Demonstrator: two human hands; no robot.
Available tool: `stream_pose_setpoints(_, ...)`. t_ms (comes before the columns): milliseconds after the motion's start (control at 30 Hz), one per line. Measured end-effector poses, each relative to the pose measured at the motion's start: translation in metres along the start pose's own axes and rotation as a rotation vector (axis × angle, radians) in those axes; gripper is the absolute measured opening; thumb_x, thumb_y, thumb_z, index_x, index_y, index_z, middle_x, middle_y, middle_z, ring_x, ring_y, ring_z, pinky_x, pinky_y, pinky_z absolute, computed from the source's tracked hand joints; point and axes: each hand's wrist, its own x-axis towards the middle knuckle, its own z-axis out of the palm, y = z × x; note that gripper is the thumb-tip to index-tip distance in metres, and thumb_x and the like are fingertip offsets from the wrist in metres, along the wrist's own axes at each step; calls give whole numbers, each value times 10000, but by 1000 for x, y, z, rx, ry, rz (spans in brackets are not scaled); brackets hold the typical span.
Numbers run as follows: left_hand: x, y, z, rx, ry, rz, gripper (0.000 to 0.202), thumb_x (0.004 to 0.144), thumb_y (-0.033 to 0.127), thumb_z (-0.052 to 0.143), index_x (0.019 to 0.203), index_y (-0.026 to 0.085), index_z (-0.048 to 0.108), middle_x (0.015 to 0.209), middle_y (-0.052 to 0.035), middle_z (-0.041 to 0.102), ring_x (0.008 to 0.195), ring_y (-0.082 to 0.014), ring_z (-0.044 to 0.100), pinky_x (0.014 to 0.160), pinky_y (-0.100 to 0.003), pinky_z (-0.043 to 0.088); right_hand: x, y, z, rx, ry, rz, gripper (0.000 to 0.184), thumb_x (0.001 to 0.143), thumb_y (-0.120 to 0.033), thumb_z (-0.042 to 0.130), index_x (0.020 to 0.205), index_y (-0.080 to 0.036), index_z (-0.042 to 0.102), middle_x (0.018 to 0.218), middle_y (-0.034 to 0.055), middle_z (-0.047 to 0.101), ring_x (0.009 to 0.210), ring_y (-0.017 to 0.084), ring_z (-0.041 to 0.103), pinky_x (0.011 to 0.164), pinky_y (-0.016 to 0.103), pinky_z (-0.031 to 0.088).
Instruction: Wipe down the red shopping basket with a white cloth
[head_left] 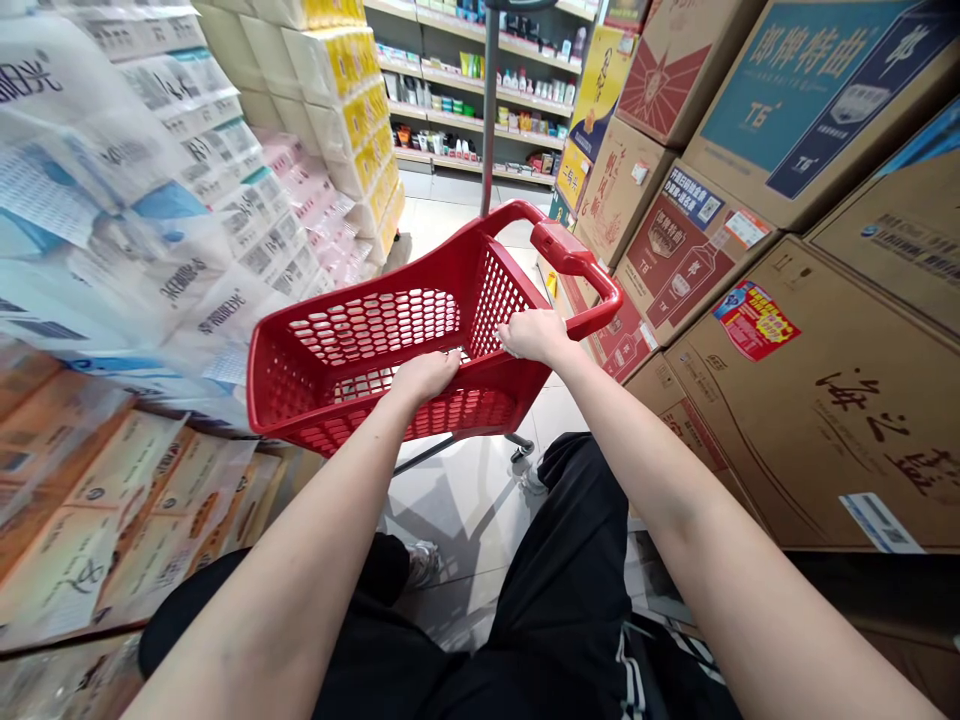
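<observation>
A red plastic shopping cart (379, 405) with perforated walls stands crosswise in front of me, its basket bare inside. My left hand (427, 378) is closed over the near side rim, with the fingertips inside the basket. Farther right, my right hand (532, 334) grips the rim near the corner by the handle end, its fingers wrapped over the edge. The cart's red handle (564, 250) rises at the right, and neither hand is on it. Below the basket, a caster wheel (521, 452) shows near my shoe.
Stacked tissue packs (187, 200) line the left side, with yellow-and-white packs (352, 120) farther back. Cardboard boxes (825, 370) are piled close on the right. A grey pole (490, 110) rises behind the cart. Shelves of small goods (480, 95) stand across the far end of the tiled floor (457, 500).
</observation>
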Motion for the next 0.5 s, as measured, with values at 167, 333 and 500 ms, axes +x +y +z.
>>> stream_pose_setpoints(167, 1, -2, 2, -49, -12, -16, 684, 907, 461, 124, 1064, 114, 692, 1175, -207, 670, 1069, -357, 630, 851, -431, 477, -16, -1, 6, -23, 125, -88, 594, 993, -446, 220, 910, -172, 741, 931, 124, 738, 916, 249, 670, 770, 325, 400)
stream_pose_setpoints(333, -1, -1, 4, -59, 52, -46, 664, 895, 456, 146, 1017, 124, 709, 1118, -203, 691, 1022, -368, 644, 822, -441, 484, -35, 3, 26, -46, 354, -231, 592, 1011, -460, 177, 936, -179, 692, 939, 102, 710, 935, 222, 601, 900, 363, 331)
stream_pose_setpoints(500, 0, 1, 4, -18, 65, -22, 676, 903, 451, 130, 1003, 119, 711, 1091, -205, 698, 1006, -362, 649, 806, -431, 487, -41, 23, 46, -142, 476, -439, 416, 1016, -389, 270, 1114, -176, 614, 1061, 98, 635, 1039, 227, 511, 981, 383, 303)
